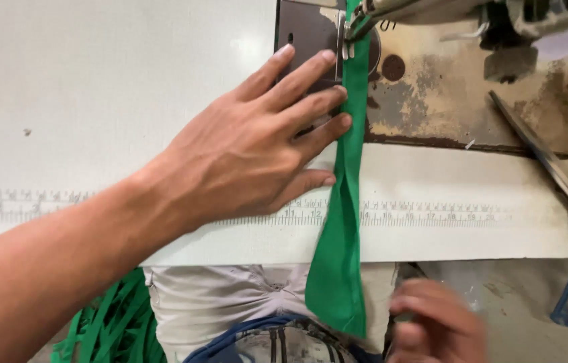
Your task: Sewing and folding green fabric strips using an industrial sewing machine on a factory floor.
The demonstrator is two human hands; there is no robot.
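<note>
Left hand: the left hand [250,144] lies flat on the table [96,87], fingers [311,107] stretched out and slightly fanned, their tips pressing against the left edge of the strip [348,202].
Right hand: the right hand [438,326] sits low, below the table edge, blurred; whether its fingers grip anything cannot be told.
Strip: a long green cloth band, folded along its length, runs from under the presser foot [358,23] straight down across the table, over the ruler [432,214], and hangs off the front edge, widening toward its lower end just left of the right hand.
Machine: the worn, rust-stained bed [445,101] of a sewing machine fills the upper right, with the metal plate [307,30] beneath the fingertips.
Scissors: scissors [553,161] rest at the right, blades on the bed, blue handles hanging past the table edge.
Scraps: more green strips [106,323] are heaped at lower left, beside the person's lap.
</note>
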